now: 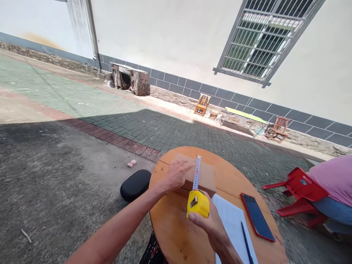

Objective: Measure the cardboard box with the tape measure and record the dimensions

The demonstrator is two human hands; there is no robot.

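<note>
My right hand (pixel 216 225) is wrapped round a yellow tape measure (pixel 202 206), thumb low on its near side. The white blade (pixel 197 172) is partly pulled out and extends forward over a brown cardboard box (pixel 206 175) on a round wooden table (pixel 176 231). Resting on the left part of the box is my left hand (pixel 177 174), its fingers stretched towards the blade. Whether those fingertips touch the blade I cannot tell. Right of the box lie white paper (pixel 227 211), a dark pen (pixel 246 242) on it, and a red-edged phone (pixel 257 217).
A black rounded case or seat (pixel 136 185) is beside the table's left edge. At right, a person in a pink top (pixel 334 179) sits on a red plastic chair (pixel 305 187). Wooden chairs and a yellow-green folding table (pixel 246 115) stand along the wall.
</note>
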